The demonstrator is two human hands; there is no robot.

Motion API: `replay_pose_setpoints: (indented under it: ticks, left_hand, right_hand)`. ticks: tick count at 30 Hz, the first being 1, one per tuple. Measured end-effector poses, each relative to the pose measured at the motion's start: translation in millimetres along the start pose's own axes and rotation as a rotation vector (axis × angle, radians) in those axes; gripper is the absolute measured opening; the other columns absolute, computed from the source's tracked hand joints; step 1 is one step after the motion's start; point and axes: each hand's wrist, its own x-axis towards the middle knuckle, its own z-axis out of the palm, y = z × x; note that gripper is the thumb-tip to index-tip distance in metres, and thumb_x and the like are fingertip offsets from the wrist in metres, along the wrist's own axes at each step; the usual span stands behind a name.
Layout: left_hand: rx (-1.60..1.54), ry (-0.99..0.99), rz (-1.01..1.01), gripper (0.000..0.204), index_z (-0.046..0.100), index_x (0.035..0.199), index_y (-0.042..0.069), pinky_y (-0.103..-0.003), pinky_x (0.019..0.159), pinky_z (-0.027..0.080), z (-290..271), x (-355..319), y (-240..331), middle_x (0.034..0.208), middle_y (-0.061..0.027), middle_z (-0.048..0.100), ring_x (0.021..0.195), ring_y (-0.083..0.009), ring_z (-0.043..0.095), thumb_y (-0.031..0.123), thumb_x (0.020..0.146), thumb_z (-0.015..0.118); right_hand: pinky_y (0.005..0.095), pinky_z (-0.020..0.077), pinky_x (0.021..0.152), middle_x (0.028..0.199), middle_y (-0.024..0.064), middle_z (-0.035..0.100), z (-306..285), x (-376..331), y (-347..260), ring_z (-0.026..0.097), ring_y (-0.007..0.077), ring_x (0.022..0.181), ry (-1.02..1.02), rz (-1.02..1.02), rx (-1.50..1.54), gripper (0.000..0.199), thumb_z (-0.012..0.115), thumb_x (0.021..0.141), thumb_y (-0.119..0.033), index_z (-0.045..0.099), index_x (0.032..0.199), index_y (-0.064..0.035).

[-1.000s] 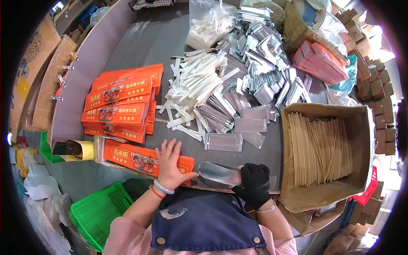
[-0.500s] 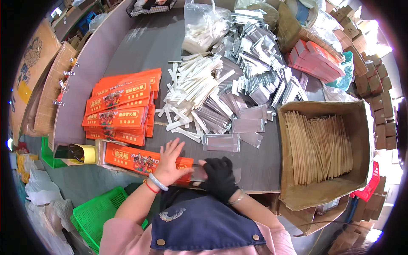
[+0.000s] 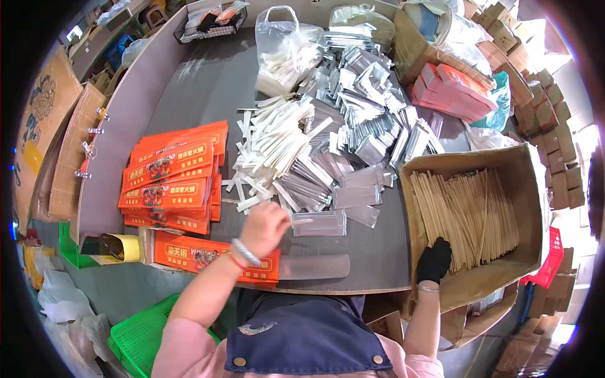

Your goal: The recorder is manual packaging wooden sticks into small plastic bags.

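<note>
My left hand (image 3: 265, 230) is pinched closed above the table, with a slim white packet (image 3: 302, 222) at its fingertips. Below its wrist lie orange printed paper sleeves (image 3: 183, 251), and a clear plastic sleeve (image 3: 315, 266) sticks out of their right end. My right hand (image 3: 435, 261), in a black fingerless glove, reaches into a cardboard box (image 3: 535, 208) and touches the near ends of wooden chopsticks (image 3: 469, 214). Whether its fingers grip any is hidden. Ahead of my left hand are a heap of white packets (image 3: 274, 138) and a pile of clear plastic packets (image 3: 372, 135).
A stack of orange sleeves (image 3: 170, 176) lies at the left, beside the table's raised side wall (image 3: 126, 107). A clear bag of white packets (image 3: 287, 60), a wire basket (image 3: 214, 28) and pink-orange packs (image 3: 450, 91) sit farther back. A green crate (image 3: 142, 334) stands below left.
My right hand has moved right, from the orange sleeves into the chopstick box. My left hand has lifted off the sleeves and closed near the white packets. The protruding clear sleeve is uncovered.
</note>
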Motion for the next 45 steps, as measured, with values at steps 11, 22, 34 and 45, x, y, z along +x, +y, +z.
replay_pose_setpoints:
  ticks: [11, 22, 34, 45]
  left_hand:
    - [0.163, -0.183, 0.041, 0.025, 0.065, 0.087, 0.013, -0.041, 0.080, 0.042, 22, 17, 29, 0.087, -0.0036, 0.061, 0.091, -0.0266, 0.058, 0.020, 0.068, 0.080]
    - [0.161, -0.147, -0.019, 0.063, 0.068, 0.109, 0.008, -0.045, 0.095, 0.041, -25, -72, 44, 0.113, -0.0071, 0.059, 0.106, -0.0304, 0.051, 0.032, 0.055, 0.088]
    - [0.138, -0.125, 0.053, 0.069, 0.063, 0.115, 0.007, -0.042, 0.091, 0.042, 3, -62, 56, 0.111, -0.0048, 0.059, 0.106, -0.0280, 0.051, 0.028, 0.054, 0.088]
    - [0.223, -0.468, 0.276, 0.021, 0.066, 0.093, 0.013, -0.040, 0.080, 0.047, -15, -33, 53, 0.097, -0.0104, 0.056, 0.093, -0.0292, 0.053, 0.012, 0.072, 0.065]
  right_hand:
    - [0.0426, 0.0506, 0.075, 0.089, 0.0167, 0.059, -7, -8, -2, 0.061, 0.0327, 0.086, 0.236, -0.037, 0.217, 0.012, 0.058, 0.088, -0.009, 0.060, 0.098, -0.0020]
    - [0.0426, 0.0456, 0.061, 0.071, 0.0122, 0.055, -49, -60, -65, 0.057, 0.0321, 0.067, -0.391, -0.739, 0.632, 0.030, 0.070, 0.083, -0.019, 0.071, 0.113, -0.0226]
    - [0.0396, 0.0530, 0.072, 0.089, 0.0129, 0.064, -20, -97, -156, 0.065, 0.0314, 0.079, -0.329, -0.432, 1.080, 0.026, 0.073, 0.079, -0.009, 0.062, 0.103, -0.0052]
    - [0.0518, 0.0255, 0.102, 0.109, 0.0037, 0.059, -61, -73, -166, 0.054, 0.0232, 0.108, -0.181, -0.939, 0.557, 0.064, 0.081, 0.064, -0.044, 0.058, 0.116, -0.0141]
